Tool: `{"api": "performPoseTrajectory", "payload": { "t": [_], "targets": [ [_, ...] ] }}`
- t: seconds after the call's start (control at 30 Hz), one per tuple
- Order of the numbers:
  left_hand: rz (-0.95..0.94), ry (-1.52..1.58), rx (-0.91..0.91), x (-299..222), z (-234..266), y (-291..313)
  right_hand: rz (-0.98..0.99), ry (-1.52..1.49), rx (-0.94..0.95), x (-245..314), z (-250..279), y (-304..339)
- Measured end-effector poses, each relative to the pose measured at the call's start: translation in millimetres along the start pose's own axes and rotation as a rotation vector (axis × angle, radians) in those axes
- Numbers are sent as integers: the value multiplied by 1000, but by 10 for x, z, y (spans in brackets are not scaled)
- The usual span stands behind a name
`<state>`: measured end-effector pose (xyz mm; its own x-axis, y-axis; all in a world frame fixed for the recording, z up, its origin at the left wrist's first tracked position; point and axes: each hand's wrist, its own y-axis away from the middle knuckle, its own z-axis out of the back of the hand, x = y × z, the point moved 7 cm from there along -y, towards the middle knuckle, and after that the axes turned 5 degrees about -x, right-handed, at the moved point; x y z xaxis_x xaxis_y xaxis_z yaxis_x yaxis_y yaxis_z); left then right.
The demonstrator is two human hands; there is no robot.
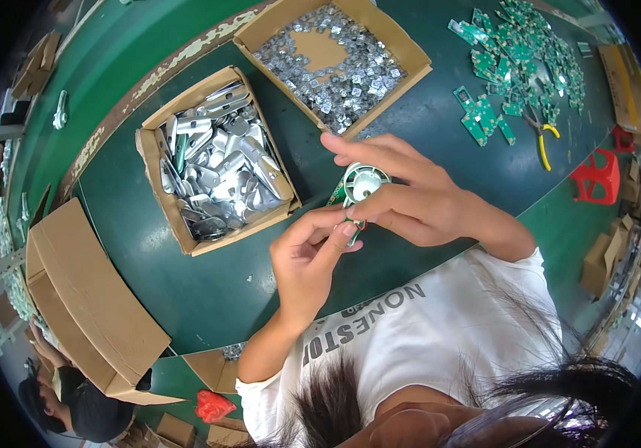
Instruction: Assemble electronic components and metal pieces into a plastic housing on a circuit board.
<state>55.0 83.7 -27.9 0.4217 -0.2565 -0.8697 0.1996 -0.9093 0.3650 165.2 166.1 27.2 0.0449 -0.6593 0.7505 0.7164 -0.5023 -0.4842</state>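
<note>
- Head view, the surroundings: I see a dark green tabletop (223, 302) with a carton (151, 173) of shiny metal plates (219, 160) left of the hands, and beyond them a shallow cardboard tray (324, 51) of small silver parts (346, 93).
- Far right on the table is a loose spread of green circuit boards (518, 67), with yellow-handled pliers (544, 148) just beside it.
- A big open carton (92, 287) stands at the table's left end; another person (89, 407) is lower left, well apart.
- The round white part (366, 182) is between the two hands, near the table's front edge — the fingers cover some of it from me.
- The right hand (428, 198) comes in from the right, gripping that part, one finger stretched out past it.
- The left hand (304, 257) reaches up from below, thumb and forefinger pinched at the part's lower end — exactly what they pinch, I can't tell.
</note>
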Motion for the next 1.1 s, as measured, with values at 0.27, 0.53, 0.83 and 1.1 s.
{"api": "performPoseTrajectory", "payload": {
  "t": [0.27, 0.53, 0.83, 1.1],
  "targets": [
    [-61, -54, -49, -6, -60, 58, 49, 359, -105, 194, 139, -37],
    [-241, 127, -23, -108, -117, 159, 56, 323, -416, 283, 75, 43],
    [-224, 78, 153, -43, -115, 116, -328, -170, -141, 7, -29, 85],
    [-311, -162, 349, -216, -131, 205, -404, -102, -327, -646, 1068, -1137]
  ]
}}
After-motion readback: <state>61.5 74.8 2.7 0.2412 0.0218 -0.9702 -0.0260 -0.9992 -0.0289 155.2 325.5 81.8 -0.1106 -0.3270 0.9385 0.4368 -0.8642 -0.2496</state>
